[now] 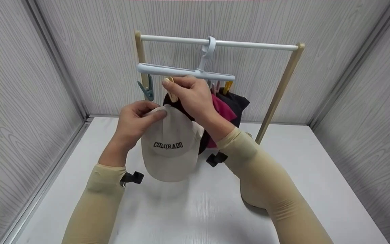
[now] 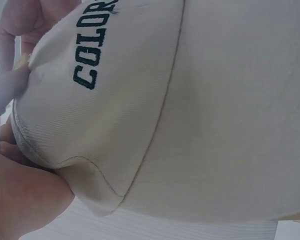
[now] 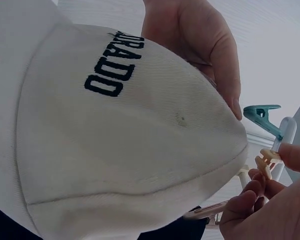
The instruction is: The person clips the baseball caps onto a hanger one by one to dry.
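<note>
A cream baseball cap [image 1: 171,156] lettered COLORADO hangs brim downward in the head view. My left hand [image 1: 132,120] grips it by the top of the crown, thumb on the front. Just above, my right hand [image 1: 196,98] pinches a cream clothes peg [image 1: 172,91] below the bar of a pale blue hanger [image 1: 167,70]. In the right wrist view that peg [image 3: 266,162] sits between thumb and fingers, close to the tip of the crown. A teal peg [image 1: 148,89] hangs from the hanger's left end.
Behind the right hand, magenta cloth [image 1: 225,108] and dark cloth [image 1: 241,101] hang under a yellow peg [image 1: 227,87] and a pink peg [image 1: 216,87]. The hanger hooks over a white rod [image 1: 255,44] between wooden posts [image 1: 278,96]. A rounded beige thing [image 1: 250,195] lies partly under the right forearm.
</note>
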{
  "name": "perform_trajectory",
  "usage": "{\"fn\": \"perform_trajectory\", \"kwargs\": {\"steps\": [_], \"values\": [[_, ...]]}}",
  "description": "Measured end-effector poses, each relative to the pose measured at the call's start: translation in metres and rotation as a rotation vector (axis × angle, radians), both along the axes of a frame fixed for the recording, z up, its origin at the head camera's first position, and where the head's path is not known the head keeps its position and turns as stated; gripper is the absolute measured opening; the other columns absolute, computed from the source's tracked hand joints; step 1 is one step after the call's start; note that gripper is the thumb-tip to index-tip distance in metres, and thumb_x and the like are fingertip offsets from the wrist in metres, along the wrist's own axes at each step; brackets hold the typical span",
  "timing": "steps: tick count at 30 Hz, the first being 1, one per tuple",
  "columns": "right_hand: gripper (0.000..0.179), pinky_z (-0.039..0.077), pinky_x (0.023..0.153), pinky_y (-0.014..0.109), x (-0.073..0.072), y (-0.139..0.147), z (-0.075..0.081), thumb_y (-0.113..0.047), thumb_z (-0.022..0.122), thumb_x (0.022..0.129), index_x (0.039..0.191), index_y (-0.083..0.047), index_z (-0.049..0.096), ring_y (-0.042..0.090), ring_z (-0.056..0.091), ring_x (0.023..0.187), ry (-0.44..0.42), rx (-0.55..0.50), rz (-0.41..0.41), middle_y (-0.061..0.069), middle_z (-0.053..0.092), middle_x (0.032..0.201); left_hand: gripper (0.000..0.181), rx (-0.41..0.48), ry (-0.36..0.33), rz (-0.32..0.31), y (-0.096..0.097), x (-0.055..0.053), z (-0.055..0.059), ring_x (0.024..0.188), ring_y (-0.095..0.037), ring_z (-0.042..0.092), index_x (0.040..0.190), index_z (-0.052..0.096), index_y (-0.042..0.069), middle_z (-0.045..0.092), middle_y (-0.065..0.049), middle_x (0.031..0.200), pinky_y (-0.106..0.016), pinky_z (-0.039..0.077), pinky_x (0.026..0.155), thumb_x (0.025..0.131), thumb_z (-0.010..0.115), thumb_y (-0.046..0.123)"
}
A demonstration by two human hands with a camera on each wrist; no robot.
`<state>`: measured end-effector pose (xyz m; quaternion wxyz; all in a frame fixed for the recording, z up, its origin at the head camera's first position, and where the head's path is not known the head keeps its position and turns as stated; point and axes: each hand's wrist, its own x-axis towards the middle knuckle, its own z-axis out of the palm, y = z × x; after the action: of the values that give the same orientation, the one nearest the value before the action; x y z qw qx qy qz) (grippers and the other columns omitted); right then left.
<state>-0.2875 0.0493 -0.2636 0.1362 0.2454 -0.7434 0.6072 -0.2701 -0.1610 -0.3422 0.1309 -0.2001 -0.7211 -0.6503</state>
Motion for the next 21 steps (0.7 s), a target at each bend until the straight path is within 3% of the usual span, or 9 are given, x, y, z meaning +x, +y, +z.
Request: {"fn": "perform_trajectory", "kwargs": {"steps": [5,10,15,21], "values": [[0.015,0.047,0.077,0.031,0.0,0.003,-0.002,-0.024,0.082,0.103,0.105,-0.011,0.09,0.018,0.06,0.092,-0.009,-0.018,-0.011,0.001,0.07,0.096,0.026,0.029,-0.012,0.01,0.005,0.001,-0.001,0.086,-0.019,0.068,0.109,0.082,0.004,0.077,-0.007,0.094,-0.034,0.057,0.077,0.095,0.092,0.024],[0.02,0.048,0.079,0.031,0.001,0.005,-0.004,-0.023,0.08,0.104,0.115,-0.009,0.089,0.018,0.061,0.097,-0.024,-0.043,-0.022,0.001,0.072,0.102,0.025,0.045,-0.002,0.023,0.009,0.001,-0.003,0.086,-0.019,0.067,0.109,0.082,0.005,0.076,-0.007,0.094,-0.034,0.057,0.076,0.095,0.092,0.023],[0.024,0.045,0.072,0.03,0.002,0.006,-0.005,-0.023,0.078,0.105,0.12,-0.006,0.087,0.019,0.058,0.089,-0.03,-0.057,-0.017,0.001,0.069,0.097,0.024,0.055,0.018,0.034,0.011,0.002,-0.005,0.089,-0.021,0.067,0.11,0.082,0.005,0.075,-0.008,0.097,-0.035,0.058,0.078,0.096,0.092,0.022],[0.02,0.045,0.069,0.029,0.001,0.006,-0.007,-0.021,0.079,0.105,0.115,-0.008,0.088,0.015,0.057,0.081,-0.032,-0.071,-0.014,-0.001,0.066,0.093,0.023,0.087,0.051,0.046,0.014,0.002,-0.006,0.092,-0.023,0.069,0.107,0.081,0.005,0.075,-0.01,0.1,-0.037,0.06,0.081,0.097,0.091,0.023]]}}
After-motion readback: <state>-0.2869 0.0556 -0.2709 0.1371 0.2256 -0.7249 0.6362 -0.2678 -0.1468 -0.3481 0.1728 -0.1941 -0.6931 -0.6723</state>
